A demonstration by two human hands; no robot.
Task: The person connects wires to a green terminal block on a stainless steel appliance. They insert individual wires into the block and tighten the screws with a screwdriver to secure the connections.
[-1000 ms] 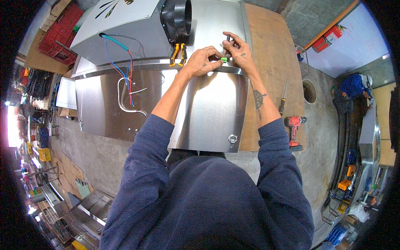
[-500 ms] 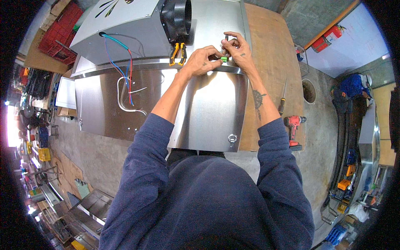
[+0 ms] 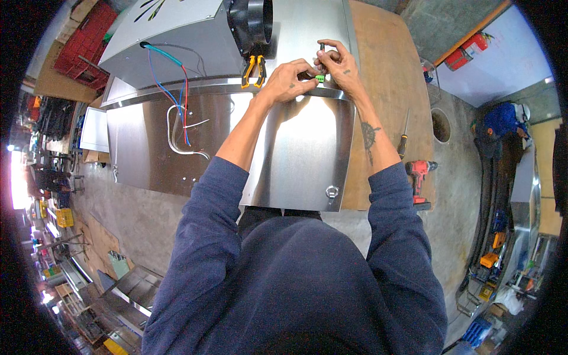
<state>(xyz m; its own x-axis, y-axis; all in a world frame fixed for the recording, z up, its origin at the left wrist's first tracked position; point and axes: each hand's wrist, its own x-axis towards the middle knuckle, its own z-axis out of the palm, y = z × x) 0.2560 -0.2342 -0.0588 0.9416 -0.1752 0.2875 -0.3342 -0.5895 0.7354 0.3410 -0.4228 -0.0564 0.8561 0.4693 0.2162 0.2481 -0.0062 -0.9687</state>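
Steel surface (image 3: 299, 171) spans the middle; the left hand (image 3: 288, 81) pinches a small green block (image 3: 320, 78) at its right-side fingertips; the right hand (image 3: 342, 66), just beyond, grips a slim dark tool (image 3: 322, 47), its long axis toward the block.

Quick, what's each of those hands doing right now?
Left hand: closed, pinching a small green block.
Right hand: closed, holding a slim dark tool.
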